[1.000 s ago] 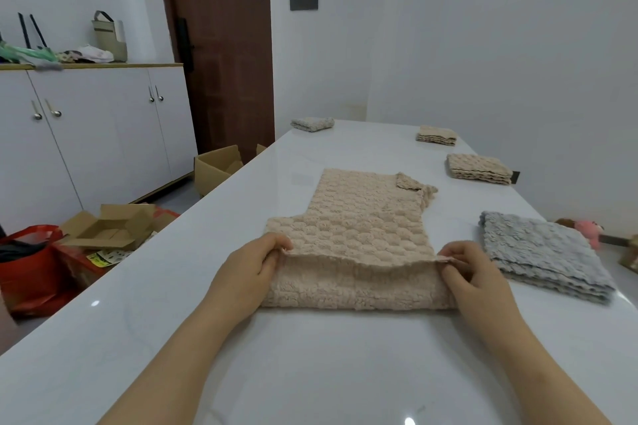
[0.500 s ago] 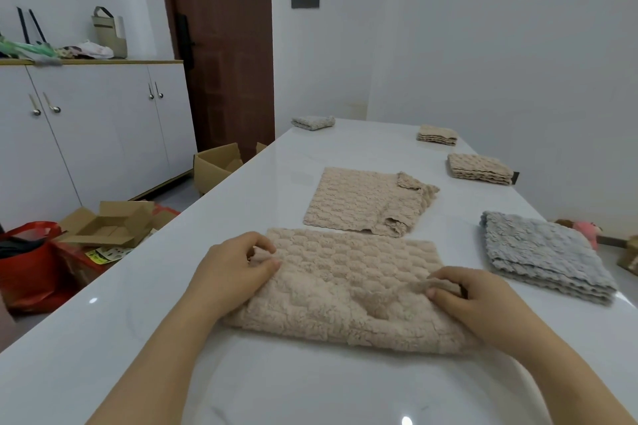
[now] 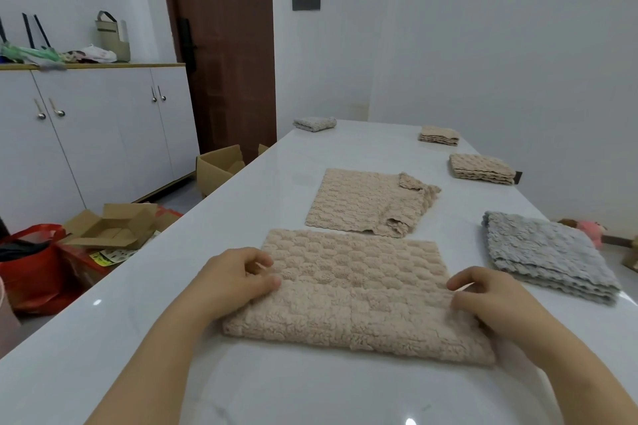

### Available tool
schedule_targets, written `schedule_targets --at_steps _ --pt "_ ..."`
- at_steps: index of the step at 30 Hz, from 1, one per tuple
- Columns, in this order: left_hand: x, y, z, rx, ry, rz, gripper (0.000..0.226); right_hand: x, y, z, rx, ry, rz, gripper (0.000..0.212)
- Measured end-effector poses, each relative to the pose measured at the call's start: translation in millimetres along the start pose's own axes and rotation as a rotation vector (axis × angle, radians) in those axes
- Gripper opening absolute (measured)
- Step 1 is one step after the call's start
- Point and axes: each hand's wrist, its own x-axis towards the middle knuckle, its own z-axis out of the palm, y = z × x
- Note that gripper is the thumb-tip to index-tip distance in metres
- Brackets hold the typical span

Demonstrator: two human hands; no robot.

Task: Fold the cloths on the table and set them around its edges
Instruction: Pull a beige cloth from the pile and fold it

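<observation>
Far left of our fingers, the red bag (image 3: pixel 32 272) holds something dark. Our left hand (image 3: pixel 234 281) and right hand (image 3: pixel 492 298) each pinch one end of the beige cloth (image 3: pixel 355 290), folded over, fluffy flap nearest us, on the table (image 3: pixel 276 390)

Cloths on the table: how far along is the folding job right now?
Done: four folded cloths sit along the edges: far grey cloth, near grey cloth, far beige cloth, middle beige cloth. In hand: the half-folded cloth, left hand and right hand holding its ends. Left: finish and place it, then fold the flat cloth mid-table.
</observation>
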Motion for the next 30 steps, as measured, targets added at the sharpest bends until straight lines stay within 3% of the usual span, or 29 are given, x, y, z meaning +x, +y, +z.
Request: schedule_targets --at_steps 4,6,10,19,30 --pt "-1 -3 -8 0.027 -0.029 -0.094 0.003 0 2 3 -0.099 -0.009 -0.029 0.014" --pt "-3 -4 -10 0.008 -0.037 -0.122 0.009 1 3 3 -0.135 0.017 -0.056 0.011" --pt "-2 -4 -9 -0.064 0.026 -0.072 0.011 3 6 1 -0.119 0.067 -0.095 0.007" --pt "7 6 -1 -0.517 0.185 -0.015 0.016 10 1 1 0.336 0.224 -0.183 0.015" --pt "83 8 13 -0.311 0.291 -0.024 0.010 77 -12 9 0.373 0.323 -0.137 0.010"
